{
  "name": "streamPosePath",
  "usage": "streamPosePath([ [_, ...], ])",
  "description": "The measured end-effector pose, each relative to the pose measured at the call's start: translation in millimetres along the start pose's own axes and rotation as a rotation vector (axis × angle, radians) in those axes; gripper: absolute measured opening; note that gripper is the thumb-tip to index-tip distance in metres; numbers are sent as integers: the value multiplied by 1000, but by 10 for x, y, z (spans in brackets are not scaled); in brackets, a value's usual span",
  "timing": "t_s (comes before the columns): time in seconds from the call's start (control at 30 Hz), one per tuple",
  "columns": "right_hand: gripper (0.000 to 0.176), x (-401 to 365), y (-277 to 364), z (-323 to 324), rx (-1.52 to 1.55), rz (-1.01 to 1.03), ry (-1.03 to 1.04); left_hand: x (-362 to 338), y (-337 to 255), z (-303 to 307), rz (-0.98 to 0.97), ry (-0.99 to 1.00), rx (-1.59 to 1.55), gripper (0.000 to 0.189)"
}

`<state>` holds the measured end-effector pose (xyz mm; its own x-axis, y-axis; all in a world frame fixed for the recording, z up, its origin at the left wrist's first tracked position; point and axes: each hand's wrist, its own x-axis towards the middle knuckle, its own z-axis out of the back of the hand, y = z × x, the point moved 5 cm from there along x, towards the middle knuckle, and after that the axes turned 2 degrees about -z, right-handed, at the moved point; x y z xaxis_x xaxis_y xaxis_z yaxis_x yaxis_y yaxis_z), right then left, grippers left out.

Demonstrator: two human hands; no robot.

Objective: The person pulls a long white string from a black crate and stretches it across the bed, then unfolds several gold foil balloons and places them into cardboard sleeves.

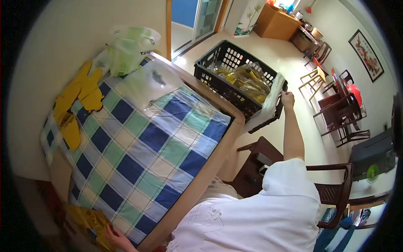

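My right hand [288, 100] is closed at the near corner of a black plastic crate [218, 86], on its rim beside a whitish plastic sheet [272, 98] draped over that edge. Inside the crate lie clear bags with yellow pieces [247, 80]. At the bottom left, my left hand [119, 240] has its fingers on crumpled yellow plastic [90, 220] at the edge of a table. A blue, green and white checked cloth [138, 147] covers the table, with a clear plastic sheet [147, 86] on it.
Yellow gloves or cut pieces [77, 98] lie by the wall next to a translucent green-white bag [132, 48]. A dark stool [258, 161] with small items stands beside the table. Beyond are wooden chairs [342, 111], a dark chair [336, 193] and a cabinet [273, 23].
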<state>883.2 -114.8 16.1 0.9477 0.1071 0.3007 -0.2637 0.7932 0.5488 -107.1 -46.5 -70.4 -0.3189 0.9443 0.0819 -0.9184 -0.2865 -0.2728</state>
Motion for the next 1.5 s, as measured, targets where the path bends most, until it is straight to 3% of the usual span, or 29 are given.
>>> streamPosePath([
  [0.03, 29, -58, -141, 89, 43, -9, -66, 15, -38, 35, 36, 14, -52, 36],
  [0.1, 15, -472, -307, 365, 465, 44, -412, 17, -99, 111, 8, 37, 4, 37],
  [0.17, 12, -803, -926, 177, 443, 10, -567, 4, -84, 127, -35, 11, 21, 37],
  [0.23, 16, -1299, -1503, -332, 391, -160, -272, -31, -13, 77, -88, -66, -10, 37],
  [0.27, 18, -1634, -1465, -479, 448, -238, 50, -71, -111, 112, -77, -74, 19, 38],
  [0.3, 21, -1852, -1483, -654, 397, -289, 166, -128, -279, 203, -63, -80, 52, 38],
  [0.33, 34, -2000, -1497, -860, 579, -232, 238, -181, -348, 264, -50, -87, 88, 38],
  [0.37, 31, -2161, -1224, -814, 654, -195, 232, -208, -313, 269, -106, -117, 92, 37],
  [0.4, 40, -2177, -1120, -903, 590, -129, 275, -213, -259, 254, -164, -145, 96, 37],
  [0.47, 42, -2150, -1023, -1228, 827, -42, 310, -280, -222, 271, -247, -185, 98, 36],
  [0.5, 46, -2248, -683, -1056, 787, -109, 401, -330, -234, 288, -268, -198, 95, 35],
  [0.57, 52, -2250, -456, -1016, 492, -111, 326, -429, -239, 291, -252, -203, 62, 34],
  [0.67, 59, -2127, -696, -1533, 804, -33, 42, -578, -234, 264, -194, -206, -3, 34],
  [0.77, 66, -2127, -664, -1386, 645, -255, 148, -659, -243, 301, -220, -241, -15, 33],
  [0.8, 73, -2278, -624, -1196, 450, -382, 86, -667, -233, 301, -208, -240, -24, 33],
  [0.9, 80, -2347, -898, -1488, 359, -444, 224, -695, -287, 314, -173, -221, -30, 32],
  [1.0, 60, -2135, -1234, -2109, 450, -305, 261, -655, -456, 327, -134, -157, -48, 31],
  [1.07, 49, -2211, -1063, -2014, 491, -305, 311, -614, -600, 358, -153, -123, -69, 30],
  [1.13, 44, -2375, -556, -1431, 469, -357, 423, -547, -811, 393, -226, -112, -99, 31],
  [1.23, 36, -2629, -286, -1000, 749, -161, 388, -480, -1410, 497, -403, -102, -321, 30],
  [1.37, 21, -2690, -96, -518, 975, -300, 506, -399, -2065, 586, -523, -82, -364, 30],
  [1.5, 19, -2485, 258, 354, 1043, -141, 508, -340, -2276, 522, -568, 25, -411, 30],
])
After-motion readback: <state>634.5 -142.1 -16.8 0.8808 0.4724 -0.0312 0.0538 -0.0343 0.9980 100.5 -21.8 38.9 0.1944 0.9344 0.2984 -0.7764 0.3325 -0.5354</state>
